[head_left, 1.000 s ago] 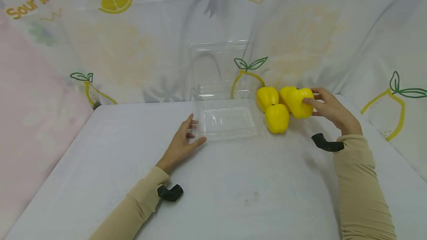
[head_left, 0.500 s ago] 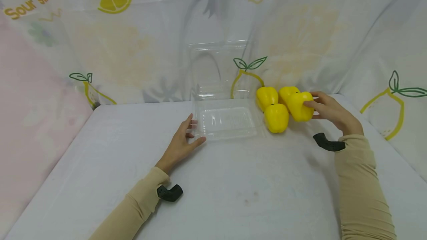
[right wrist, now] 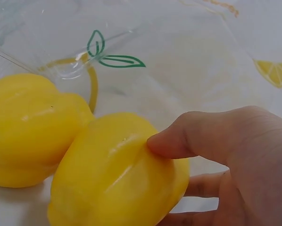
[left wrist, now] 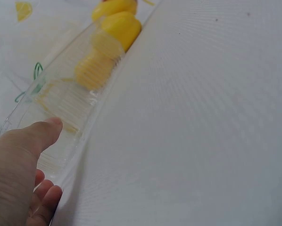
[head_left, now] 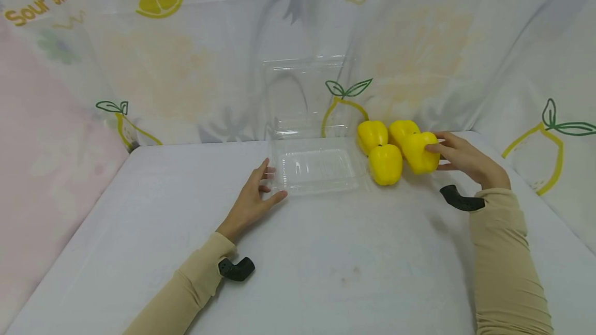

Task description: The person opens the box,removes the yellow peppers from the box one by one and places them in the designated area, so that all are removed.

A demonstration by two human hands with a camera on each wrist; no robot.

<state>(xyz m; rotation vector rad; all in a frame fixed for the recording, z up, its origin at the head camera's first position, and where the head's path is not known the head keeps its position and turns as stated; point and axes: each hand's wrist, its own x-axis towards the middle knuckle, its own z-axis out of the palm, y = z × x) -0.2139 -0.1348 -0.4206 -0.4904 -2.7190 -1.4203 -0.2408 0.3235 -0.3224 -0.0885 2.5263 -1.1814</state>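
My right hand grips a yellow bell pepper, thumb on its near side and fingers behind it. In the right wrist view the thumb presses on this pepper's skin. Three more yellow bell peppers stand just left of it: a front one, a back left one and a partly hidden back one. A clear plastic clamshell box lies left of the peppers, its lid raised against the backdrop. My left hand rests at the box's left edge, fingers relaxed and thumb apart.
A white-covered table lies under everything. Behind it hangs a cloth backdrop printed with lemons and lettering, close to the table's back edge. Each sleeve carries a dark wrist mount, one on the left and one on the right.
My right hand has lowered the bell pepper slightly toward the table and a little to the right. The left hand, the box and the other peppers look unmoved.
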